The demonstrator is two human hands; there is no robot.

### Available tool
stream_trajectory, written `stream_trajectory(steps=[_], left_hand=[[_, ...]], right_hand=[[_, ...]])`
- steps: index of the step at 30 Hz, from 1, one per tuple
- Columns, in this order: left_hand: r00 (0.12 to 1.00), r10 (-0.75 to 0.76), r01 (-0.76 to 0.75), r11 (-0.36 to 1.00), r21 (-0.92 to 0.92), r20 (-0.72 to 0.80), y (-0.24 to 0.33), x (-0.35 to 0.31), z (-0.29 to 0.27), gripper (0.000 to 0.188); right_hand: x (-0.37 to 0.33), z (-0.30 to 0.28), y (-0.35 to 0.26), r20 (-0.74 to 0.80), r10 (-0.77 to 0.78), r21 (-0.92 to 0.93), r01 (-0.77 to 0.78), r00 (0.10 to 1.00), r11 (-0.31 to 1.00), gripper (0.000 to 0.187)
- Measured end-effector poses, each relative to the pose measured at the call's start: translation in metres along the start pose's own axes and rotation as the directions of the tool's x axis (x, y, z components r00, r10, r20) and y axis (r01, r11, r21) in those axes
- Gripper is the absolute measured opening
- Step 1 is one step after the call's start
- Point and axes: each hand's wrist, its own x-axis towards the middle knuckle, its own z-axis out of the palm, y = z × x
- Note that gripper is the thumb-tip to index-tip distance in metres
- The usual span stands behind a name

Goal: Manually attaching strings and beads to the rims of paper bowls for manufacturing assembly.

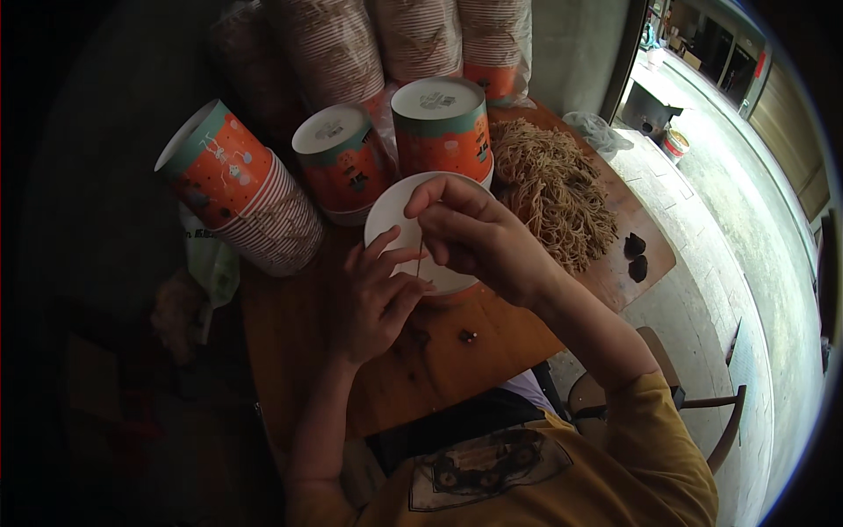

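Note:
A round white-lined paper bucket (392,207) with an orange outside sits on the wooden table before me, its mouth facing up toward me. My right hand (479,230) is above it, thumb and fingers pinched on a thin tan cord (419,263) that hangs down over the bucket. My left hand (379,294) lies over the bucket's near left side, fingers spread, with index finger and thumb close around the cord's lower end. Whether they touch the cord is unclear. To the right of the bucket lies a heaped pile of similar tan cords (558,193).
Upside-down orange and green paper buckets (441,132) stand behind, with a tilted stack (241,189) at the left. Tall bagged stacks (413,39) line the wall. Two small black objects (636,256) lie near the table's right edge. A chair (711,402) stands at the right.

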Motion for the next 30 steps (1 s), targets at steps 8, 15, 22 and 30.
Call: stream_trajectory(steps=[8, 15, 22, 30], left_hand=[[0.996, -0.079, 0.086, 0.922, -0.377, 0.034, -0.030, 0.005, -0.017, 0.017], [0.986, 0.136, -0.104, 0.952, -0.287, 0.093, -0.058, 0.030, -0.022, 0.016], [0.962, 0.175, -0.149, 0.980, -0.134, 0.212, -0.072, 0.048, -0.038, 0.008], [0.987, 0.139, -0.131, 0.986, 0.102, -0.076, -0.017, 0.036, -0.049, 0.043]], right_hand=[[-0.007, -0.041, -0.035, -0.052, 0.011, 0.230, 0.001, 0.999, 0.973, 0.023], [-0.054, -0.108, -0.046, -0.039, -0.241, 0.413, 0.235, 0.970, 0.880, 0.025], [-0.091, -0.141, -0.034, -0.178, -0.291, 0.560, 0.340, 0.940, 0.755, 0.032], [-0.081, -0.106, -0.018, -0.285, -0.231, 0.246, 0.304, 0.930, 0.921, 0.015]])
